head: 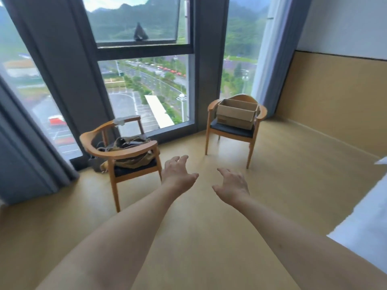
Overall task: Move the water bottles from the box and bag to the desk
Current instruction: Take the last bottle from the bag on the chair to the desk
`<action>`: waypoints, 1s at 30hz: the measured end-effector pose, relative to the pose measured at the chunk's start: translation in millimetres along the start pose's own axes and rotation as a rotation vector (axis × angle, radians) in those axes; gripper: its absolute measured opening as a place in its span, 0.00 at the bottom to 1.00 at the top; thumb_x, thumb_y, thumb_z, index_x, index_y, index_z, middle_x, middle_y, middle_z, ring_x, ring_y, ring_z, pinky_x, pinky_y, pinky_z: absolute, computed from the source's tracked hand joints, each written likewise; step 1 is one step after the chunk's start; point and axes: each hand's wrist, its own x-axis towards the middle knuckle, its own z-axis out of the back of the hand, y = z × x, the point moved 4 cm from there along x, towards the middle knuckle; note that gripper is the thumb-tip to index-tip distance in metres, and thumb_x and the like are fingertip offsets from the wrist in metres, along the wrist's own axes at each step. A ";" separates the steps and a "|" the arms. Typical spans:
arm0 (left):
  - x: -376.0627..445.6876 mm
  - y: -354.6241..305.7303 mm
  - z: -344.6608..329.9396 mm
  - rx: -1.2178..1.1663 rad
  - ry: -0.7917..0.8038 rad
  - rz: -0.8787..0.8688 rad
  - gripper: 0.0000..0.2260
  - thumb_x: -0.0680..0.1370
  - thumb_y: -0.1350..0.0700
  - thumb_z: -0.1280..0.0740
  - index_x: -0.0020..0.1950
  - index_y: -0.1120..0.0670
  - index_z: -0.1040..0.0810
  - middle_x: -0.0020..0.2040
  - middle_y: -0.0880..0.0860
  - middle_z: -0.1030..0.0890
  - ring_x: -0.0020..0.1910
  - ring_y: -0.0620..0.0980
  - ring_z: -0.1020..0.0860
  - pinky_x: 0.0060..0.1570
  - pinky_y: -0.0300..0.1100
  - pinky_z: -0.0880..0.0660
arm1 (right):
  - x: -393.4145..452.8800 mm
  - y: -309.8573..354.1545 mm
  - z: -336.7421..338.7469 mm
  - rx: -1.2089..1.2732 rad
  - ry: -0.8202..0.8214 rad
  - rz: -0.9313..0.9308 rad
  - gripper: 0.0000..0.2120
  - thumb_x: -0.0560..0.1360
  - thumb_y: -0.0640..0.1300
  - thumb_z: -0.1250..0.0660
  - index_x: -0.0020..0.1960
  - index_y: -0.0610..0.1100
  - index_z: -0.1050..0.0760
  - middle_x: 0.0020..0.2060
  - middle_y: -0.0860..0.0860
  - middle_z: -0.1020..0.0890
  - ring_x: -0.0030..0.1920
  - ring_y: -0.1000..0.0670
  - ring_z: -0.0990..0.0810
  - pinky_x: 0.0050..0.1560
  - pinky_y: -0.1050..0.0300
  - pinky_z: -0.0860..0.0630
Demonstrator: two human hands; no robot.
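An open cardboard box (pixel 236 114) sits on the seat of the right wooden chair (pixel 232 130) by the window. A crumpled olive-brown bag (pixel 134 151) lies on the seat of the left wooden chair (pixel 117 155). No water bottle shows; the insides of the box and the bag are hidden from here. Both my arms stretch forward over the floor between the chairs. My left hand (pixel 179 172) and my right hand (pixel 232 186) hold nothing, fingers spread and relaxed, well short of both chairs. The desk is out of view.
Tall windows with dark frames (pixel 146 49) fill the far wall, with grey curtains (pixel 25 147) at the left and right. A white bed edge (pixel 368 222) juts in at the right. Wooden floor (pixel 282 174) lies open between me and the chairs.
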 end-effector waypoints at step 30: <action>652.3 -218.0 -231.4 -0.040 0.132 -0.237 0.32 0.69 0.39 0.29 0.72 0.44 0.30 0.70 0.48 0.28 0.69 0.53 0.33 0.63 0.51 0.29 | 641.8 -159.6 67.5 0.105 -0.096 -0.270 0.30 0.74 0.52 0.34 0.75 0.53 0.36 0.69 0.49 0.29 0.68 0.44 0.33 0.66 0.49 0.31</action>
